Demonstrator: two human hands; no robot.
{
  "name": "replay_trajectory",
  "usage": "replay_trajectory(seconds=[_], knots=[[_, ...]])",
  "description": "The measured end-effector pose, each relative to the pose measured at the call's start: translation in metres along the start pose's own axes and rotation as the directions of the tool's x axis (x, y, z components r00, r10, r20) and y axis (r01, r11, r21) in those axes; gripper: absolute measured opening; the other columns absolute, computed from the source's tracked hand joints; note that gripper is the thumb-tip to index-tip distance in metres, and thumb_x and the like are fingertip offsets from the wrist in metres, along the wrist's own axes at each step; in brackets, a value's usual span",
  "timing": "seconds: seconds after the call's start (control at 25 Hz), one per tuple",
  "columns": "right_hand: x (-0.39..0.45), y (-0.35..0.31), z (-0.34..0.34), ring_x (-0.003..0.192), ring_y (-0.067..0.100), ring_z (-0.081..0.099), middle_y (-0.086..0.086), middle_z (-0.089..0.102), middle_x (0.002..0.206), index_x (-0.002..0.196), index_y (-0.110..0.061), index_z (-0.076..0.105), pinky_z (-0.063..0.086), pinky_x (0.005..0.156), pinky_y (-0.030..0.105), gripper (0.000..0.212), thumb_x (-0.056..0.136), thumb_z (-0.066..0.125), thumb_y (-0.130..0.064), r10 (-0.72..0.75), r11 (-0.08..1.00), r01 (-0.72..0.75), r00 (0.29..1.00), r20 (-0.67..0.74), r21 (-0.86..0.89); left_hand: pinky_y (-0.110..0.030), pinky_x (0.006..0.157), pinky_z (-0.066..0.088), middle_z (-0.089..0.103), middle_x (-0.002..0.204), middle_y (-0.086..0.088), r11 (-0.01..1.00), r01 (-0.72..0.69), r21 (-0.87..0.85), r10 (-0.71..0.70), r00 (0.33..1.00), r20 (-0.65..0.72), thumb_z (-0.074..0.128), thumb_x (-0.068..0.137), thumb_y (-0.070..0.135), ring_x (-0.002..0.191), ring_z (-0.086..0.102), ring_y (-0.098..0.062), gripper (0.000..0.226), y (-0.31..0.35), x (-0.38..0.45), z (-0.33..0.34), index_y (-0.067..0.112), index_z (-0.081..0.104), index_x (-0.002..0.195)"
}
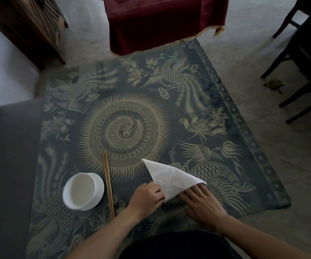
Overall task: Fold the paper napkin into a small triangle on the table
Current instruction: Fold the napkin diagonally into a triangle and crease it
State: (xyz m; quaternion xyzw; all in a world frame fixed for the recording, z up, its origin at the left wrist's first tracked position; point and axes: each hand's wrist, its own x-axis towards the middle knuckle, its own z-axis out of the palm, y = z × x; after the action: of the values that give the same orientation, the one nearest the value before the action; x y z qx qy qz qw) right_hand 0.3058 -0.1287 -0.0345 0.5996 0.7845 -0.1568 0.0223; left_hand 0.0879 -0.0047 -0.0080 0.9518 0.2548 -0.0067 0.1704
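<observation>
Here: patterned table [132,118] | tiled floor [274,75] | grey sofa [10,146] beside table

A white paper napkin [169,179], folded into a triangle, lies on the patterned bench [216,113]; the left hand [147,198] pinches its near-left edge with curled fingers; the right hand [202,204] presses flat on its near-right edge; a white bowl [83,191] sits to the left, chopsticks [108,184] just beside it.
</observation>
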Motion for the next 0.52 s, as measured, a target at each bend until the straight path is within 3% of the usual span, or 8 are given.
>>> replay_trajectory(seconds=[0.52], knots=[[0.0003, -0.0024, -0.0066, 0.131, 0.034, 0.044, 0.008, 0.049, 0.144, 0.142, -0.02, 0.044, 0.04, 0.104, 0.052, 0.065, 0.083, 0.058, -0.044, 0.015, 1.0, -0.015, 1.0, 0.01, -0.019, -0.026, 0.056, 0.045, 0.062, 0.076, 0.01, 1.0, 0.012, 0.004, -0.013, 1.0, 0.019, 0.08, 0.076, 0.034, 0.073, 0.059, -0.013, 0.009, 0.0011, -0.0029, 0.0062, 0.027, 0.075, 0.077]])
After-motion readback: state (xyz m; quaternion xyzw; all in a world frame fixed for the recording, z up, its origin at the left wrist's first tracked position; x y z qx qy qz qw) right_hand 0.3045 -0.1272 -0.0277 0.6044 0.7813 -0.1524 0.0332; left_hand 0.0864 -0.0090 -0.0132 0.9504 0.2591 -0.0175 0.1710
